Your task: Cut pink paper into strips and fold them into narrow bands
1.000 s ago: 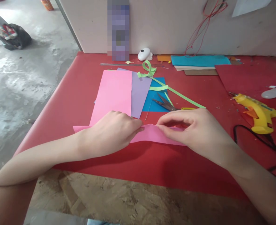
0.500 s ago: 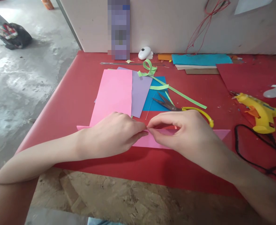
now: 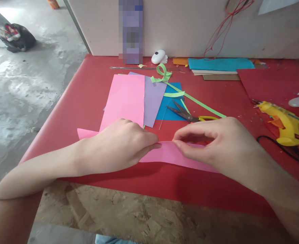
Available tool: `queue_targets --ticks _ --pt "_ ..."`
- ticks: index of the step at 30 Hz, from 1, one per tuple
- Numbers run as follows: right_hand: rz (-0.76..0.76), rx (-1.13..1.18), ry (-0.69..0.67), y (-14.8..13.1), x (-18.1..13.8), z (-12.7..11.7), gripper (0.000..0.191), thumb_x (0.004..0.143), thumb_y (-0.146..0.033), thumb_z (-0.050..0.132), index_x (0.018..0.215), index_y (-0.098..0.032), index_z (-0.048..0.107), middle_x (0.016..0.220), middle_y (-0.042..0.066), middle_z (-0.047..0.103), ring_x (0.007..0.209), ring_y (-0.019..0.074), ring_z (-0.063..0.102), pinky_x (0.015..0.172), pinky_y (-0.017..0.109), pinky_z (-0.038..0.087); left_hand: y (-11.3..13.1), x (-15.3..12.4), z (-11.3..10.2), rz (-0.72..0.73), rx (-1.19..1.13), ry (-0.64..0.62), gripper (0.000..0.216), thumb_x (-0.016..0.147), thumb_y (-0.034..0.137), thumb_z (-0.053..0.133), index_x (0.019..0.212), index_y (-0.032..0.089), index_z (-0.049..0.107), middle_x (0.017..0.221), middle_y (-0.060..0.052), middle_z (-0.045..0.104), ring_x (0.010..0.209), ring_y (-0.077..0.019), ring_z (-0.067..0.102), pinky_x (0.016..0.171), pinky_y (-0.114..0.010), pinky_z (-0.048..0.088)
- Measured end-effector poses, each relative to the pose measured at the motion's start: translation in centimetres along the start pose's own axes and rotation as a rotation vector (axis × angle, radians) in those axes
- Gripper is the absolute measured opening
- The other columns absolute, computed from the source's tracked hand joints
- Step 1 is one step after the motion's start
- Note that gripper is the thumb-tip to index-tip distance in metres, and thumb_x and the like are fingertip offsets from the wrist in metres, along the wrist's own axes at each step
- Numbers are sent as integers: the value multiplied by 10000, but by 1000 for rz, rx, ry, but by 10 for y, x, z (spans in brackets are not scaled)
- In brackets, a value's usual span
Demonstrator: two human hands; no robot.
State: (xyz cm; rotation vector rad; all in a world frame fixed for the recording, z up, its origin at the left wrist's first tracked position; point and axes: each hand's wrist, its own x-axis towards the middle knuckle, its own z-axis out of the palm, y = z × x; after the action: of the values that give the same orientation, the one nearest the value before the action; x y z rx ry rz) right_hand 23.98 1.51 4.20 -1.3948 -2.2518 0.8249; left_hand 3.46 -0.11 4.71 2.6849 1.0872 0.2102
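Note:
A strip of pink paper stretches sideways between my hands near the table's front edge. My left hand pinches its upper edge at the middle, thumb and finger pressed together. A little further right, my right hand pinches the same edge between thumb and fingertips. The strip's left end shows beyond my left wrist; its right end is hidden behind my right hand. Just past my hands lie a larger pink sheet, a purple sheet and a blue sheet. Scissors with yellow handles rest partly on the blue sheet.
Green paper strips curl across the sheets. At right is a yellow glue gun with a black cord. Turquoise sheets and a white rounded object sit by the wall. The red table ends at left above concrete floor.
My right hand has slid right along the pink strip's upper edge, away from my left hand, which stays pinched in place. The strip's left end now stands higher.

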Motion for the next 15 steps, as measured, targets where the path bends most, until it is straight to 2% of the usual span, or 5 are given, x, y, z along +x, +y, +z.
queue_targets --ticks 4,7,10,13,15 --pt "70 43 90 15 -5 -5 112 643 -185 572 576 -232 649 566 -43 656 533 129 616 521 231 480 -3 1 -5 -53 -18 -43 283 935 244 471 778 171 695 535 25 598 426 -85 462 459 -238 274" --pt "98 34 43 18 -6 -8 97 639 -185 591 577 -231 649 590 -39 671 551 136 629 570 245 512 -5 3 -6 -87 -43 -106 294 925 243 496 703 170 676 506 36 558 417 -76 425 462 -240 261" --pt "110 25 26 15 -4 -7 95 638 -170 600 581 -227 651 612 -39 683 582 135 642 586 236 515 -6 5 -5 -109 -55 -115 306 920 236 499 664 167 651 488 45 519 416 -70 384 463 -242 244" --pt "68 117 24 9 -3 -2 110 664 -160 587 614 -230 656 638 -52 690 595 113 640 575 200 506 -5 6 -4 -98 -69 -90 279 918 232 498 689 164 643 496 51 513 428 -63 386 465 -232 239" --pt "10 159 -3 4 0 3 138 673 -131 565 616 -226 648 626 -58 683 576 99 627 559 185 493 -3 6 -3 -86 -52 -81 285 902 210 512 639 153 604 473 55 477 414 -56 360 456 -224 225"
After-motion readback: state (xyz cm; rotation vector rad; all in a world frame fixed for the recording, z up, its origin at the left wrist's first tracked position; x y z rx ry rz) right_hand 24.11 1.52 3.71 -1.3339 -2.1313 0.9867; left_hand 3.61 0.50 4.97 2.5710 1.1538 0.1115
